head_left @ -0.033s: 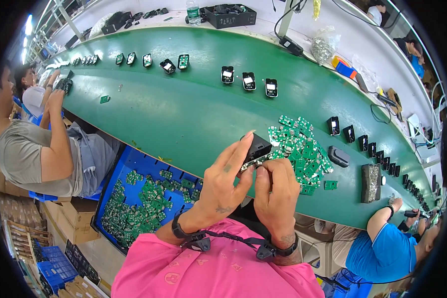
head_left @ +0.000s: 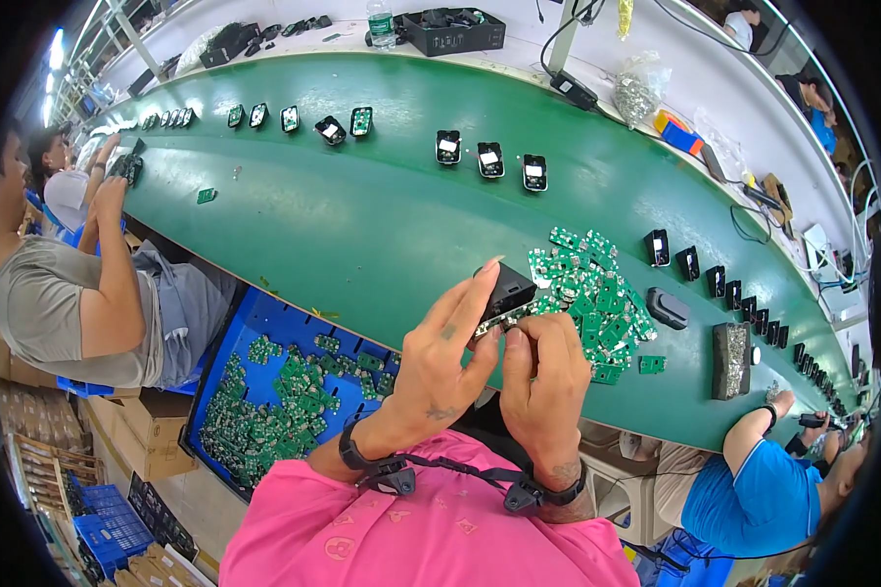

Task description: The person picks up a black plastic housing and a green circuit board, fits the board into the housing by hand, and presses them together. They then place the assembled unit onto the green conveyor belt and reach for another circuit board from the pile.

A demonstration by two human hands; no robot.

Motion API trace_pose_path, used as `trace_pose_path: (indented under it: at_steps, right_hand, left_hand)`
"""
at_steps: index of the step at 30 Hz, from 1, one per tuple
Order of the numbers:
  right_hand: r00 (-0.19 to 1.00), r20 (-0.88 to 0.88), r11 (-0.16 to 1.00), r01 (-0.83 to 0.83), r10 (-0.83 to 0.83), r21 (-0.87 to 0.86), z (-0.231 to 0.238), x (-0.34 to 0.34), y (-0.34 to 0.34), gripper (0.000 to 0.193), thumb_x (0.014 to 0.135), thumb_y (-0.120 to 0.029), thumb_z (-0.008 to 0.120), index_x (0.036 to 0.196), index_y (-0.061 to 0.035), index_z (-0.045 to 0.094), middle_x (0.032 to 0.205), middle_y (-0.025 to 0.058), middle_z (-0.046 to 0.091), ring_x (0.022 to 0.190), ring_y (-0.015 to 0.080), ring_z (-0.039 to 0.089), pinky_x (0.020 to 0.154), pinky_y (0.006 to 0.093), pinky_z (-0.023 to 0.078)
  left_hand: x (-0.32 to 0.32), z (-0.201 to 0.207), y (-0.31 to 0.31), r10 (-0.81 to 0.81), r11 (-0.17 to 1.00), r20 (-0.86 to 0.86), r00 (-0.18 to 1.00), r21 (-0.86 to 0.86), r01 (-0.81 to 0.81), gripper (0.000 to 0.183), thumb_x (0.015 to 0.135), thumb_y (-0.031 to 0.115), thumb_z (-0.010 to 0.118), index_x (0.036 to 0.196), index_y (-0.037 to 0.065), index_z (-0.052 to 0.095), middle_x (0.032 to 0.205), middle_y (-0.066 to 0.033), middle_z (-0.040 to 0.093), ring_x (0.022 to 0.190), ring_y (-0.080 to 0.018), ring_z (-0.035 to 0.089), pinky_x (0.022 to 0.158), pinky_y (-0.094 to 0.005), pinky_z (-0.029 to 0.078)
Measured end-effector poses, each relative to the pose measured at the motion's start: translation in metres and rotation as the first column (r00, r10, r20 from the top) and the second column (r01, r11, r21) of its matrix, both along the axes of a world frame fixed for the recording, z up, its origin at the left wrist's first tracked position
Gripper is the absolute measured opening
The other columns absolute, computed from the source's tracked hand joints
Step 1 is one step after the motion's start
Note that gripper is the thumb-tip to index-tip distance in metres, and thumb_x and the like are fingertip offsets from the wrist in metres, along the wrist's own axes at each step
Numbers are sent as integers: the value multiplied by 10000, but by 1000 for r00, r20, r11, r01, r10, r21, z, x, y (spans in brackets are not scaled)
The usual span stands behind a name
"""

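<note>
Over the green table, my left hand (head_left: pixel 445 352) is closed around a small black plastic housing (head_left: pixel 512 290), tilted on its side. A strip of circuit board with silvery parts shows along the housing's lower edge. My right hand (head_left: pixel 548 372) has its fingers curled and its thumb and fingertips pressed against that edge; whatever lies between those tips is hidden. Just beyond my right hand spreads a heap of green circuit boards (head_left: pixel 597 298). One loose board (head_left: pixel 652 365) lies to the heap's right.
A blue bin (head_left: pixel 294 328) of circuit boards is at my left. Black housings (head_left: pixel 490 159) line the green table (head_left: pixel 362 225). Right of the heap are a dark oblong case (head_left: pixel 667 307) and a speckled block (head_left: pixel 730 362). Co-workers sit left (head_left: pixel 78 284) and right (head_left: pixel 754 499).
</note>
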State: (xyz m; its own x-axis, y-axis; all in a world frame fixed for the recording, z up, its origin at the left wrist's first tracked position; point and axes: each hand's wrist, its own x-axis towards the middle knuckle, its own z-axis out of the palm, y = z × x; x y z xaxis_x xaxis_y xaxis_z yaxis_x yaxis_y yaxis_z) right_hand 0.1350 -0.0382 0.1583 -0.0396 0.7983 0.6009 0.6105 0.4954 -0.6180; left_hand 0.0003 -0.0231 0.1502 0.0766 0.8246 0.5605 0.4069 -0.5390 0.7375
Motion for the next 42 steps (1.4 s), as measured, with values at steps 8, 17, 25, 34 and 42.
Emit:
trace_pose_path:
  at_steps: [8, 17, 25, 34, 42]
  right_hand:
    - [996, 7, 995, 83, -84, 58, -5, -5, -1, 31, 914, 0, 611, 940, 16, 619, 862, 124, 608, 670, 220, 579, 523, 310, 445]
    - [998, -39, 993, 47, -43, 108, -7, -7, -2, 46, 902, 13, 636, 946, 25, 635, 855, 140, 627, 711, 245, 603, 580, 332, 478]
    - [998, 59, 999, 25, -27, 28, 3, 3, 1, 103, 871, 7, 667, 961, -3, 618, 866, 133, 609, 702, 299, 621, 585, 387, 497]
    - [987, 155, 998, -41, 50, -57, 16, 8, -1, 77, 865, 21, 642, 927, -6, 606, 837, 124, 582, 669, 302, 598, 568, 397, 469]
    - [975, 180, 985, -106, 130, -135, 21, 10, 5, 91, 875, 29, 616, 955, -1, 585, 871, 154, 578, 725, 355, 609, 599, 451, 472]
  left_hand:
    - [1, -2, 3, -22, 999, 33, 999, -34, 23, 586, 901, 30, 591, 1471, 21, 453, 1237, -235, 603, 881, -350, 670, 713, -378, 578]
    - [1, 0, 3, -51, 998, 51, 997, -42, 53, 594, 907, 16, 590, 1482, 24, 441, 1249, -232, 601, 867, -303, 667, 706, -359, 570]
    - [-4, 5, 2, -59, 994, 66, 996, -92, 65, 599, 901, 2, 597, 1481, 29, 447, 1243, -228, 602, 857, -301, 668, 679, -349, 570]
    - [-4, 8, -2, -54, 997, 36, 998, -49, 56, 574, 884, -16, 603, 1444, 36, 488, 1219, -234, 610, 846, -340, 680, 680, -374, 577]
    - [-11, 7, 4, -79, 997, -31, 996, -6, 79, 527, 844, -34, 639, 1360, 50, 570, 1179, -189, 670, 816, -276, 686, 700, -350, 558]
